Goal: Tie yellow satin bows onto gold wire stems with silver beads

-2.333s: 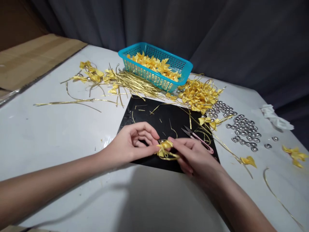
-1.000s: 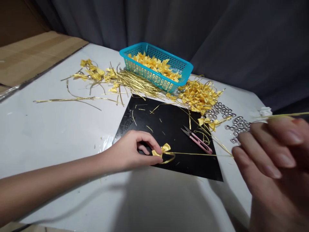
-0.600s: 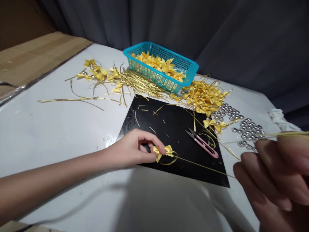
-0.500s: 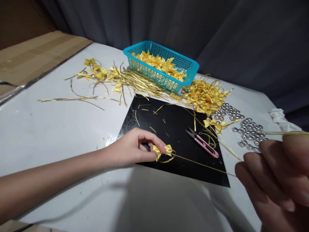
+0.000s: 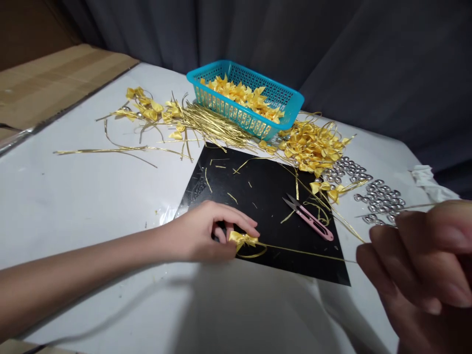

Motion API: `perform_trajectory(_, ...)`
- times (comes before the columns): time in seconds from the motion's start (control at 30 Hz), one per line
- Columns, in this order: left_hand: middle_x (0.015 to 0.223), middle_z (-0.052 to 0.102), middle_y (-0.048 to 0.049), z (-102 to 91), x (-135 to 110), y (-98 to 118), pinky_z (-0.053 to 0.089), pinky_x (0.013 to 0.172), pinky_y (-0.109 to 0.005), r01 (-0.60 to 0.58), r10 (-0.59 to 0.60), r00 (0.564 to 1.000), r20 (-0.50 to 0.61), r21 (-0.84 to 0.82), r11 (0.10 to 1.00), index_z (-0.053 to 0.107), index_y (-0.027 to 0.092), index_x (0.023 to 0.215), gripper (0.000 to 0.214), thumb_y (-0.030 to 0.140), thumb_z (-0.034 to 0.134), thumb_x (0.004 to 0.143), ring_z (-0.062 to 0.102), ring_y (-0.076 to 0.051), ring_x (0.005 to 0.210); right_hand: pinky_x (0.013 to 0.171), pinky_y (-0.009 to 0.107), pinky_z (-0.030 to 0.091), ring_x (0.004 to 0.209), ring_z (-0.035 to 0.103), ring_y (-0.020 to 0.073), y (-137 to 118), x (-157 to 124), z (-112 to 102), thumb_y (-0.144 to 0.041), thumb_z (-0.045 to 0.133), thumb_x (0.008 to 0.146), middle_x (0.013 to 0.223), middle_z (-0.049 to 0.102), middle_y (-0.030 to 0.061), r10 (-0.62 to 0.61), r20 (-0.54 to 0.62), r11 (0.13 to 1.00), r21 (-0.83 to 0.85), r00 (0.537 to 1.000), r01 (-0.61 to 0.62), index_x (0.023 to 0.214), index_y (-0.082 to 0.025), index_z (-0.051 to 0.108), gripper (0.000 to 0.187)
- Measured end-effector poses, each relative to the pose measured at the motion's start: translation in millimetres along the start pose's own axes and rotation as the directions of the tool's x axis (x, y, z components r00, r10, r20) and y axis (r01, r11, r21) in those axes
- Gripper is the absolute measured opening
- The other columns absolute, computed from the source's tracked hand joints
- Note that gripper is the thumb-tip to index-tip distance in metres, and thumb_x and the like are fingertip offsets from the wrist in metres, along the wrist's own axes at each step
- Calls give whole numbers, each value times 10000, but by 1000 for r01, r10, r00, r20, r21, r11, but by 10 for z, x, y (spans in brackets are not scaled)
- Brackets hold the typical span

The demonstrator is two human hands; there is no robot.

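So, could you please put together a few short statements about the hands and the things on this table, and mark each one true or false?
1. The left hand has its fingers on a yellow bow. True.
2. A gold cord runs between the bow and the right hand. True.
3. The pink-handled snips are in the right hand. False: they lie on the black mat.
4. Silver beads lie on the white table, to the right of the black mat. True.
5. The blue basket is filled with silver beads. False: yellow ribbon pieces are what show in it.
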State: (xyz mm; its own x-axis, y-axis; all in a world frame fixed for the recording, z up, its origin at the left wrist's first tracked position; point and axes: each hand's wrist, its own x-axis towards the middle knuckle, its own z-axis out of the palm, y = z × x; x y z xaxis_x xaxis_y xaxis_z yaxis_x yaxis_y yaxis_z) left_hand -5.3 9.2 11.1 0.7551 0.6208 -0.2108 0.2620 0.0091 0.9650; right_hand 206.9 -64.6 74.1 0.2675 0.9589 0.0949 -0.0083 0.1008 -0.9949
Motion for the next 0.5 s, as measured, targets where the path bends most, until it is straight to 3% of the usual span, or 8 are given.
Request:
perform_trajectory(0.13,1098,684,-100,51,2,-58,437,501,-167,-86,88,996,-6,130,988,711,135,975,372,51,564,643,528,-55,529,322,233,360,349,304,84,53,51,-22,-381,593,835,430,390,-23,-127,21,991,-37,992,127,738,-272,680,170)
perform_trajectory(0.27,1064,695,-93,65,7,-84,443,499,-178,-105,106,994,7,167,980,708,137,961,369,59,558,633,544,-73,540,468,241,468,467,464,95,68,82,-10,-303,631,820,522,482,-13,-223,-104,969,-131,969,209,814,-239,719,109)
perform_trajectory(0.37,1057,686,-92,35,2,-77,443,506,-180,-92,87,995,38,163,982,702,145,971,371,71,561,636,541,-73,546,507,223,472,518,512,76,85,167,-33,-207,566,854,608,544,-1,-170,-211,983,-102,963,152,823,-224,726,164)
perform_trajectory(0.5,789,654,-15,-8,-27,-16,383,475,-150,-84,60,982,176,130,988,627,202,1153,540,70,601,630,462,-60,518,481,205,469,492,539,65,233,395,-103,-131,574,809,600,582,3,-100,-346,994,-82,933,76,705,-187,718,186)
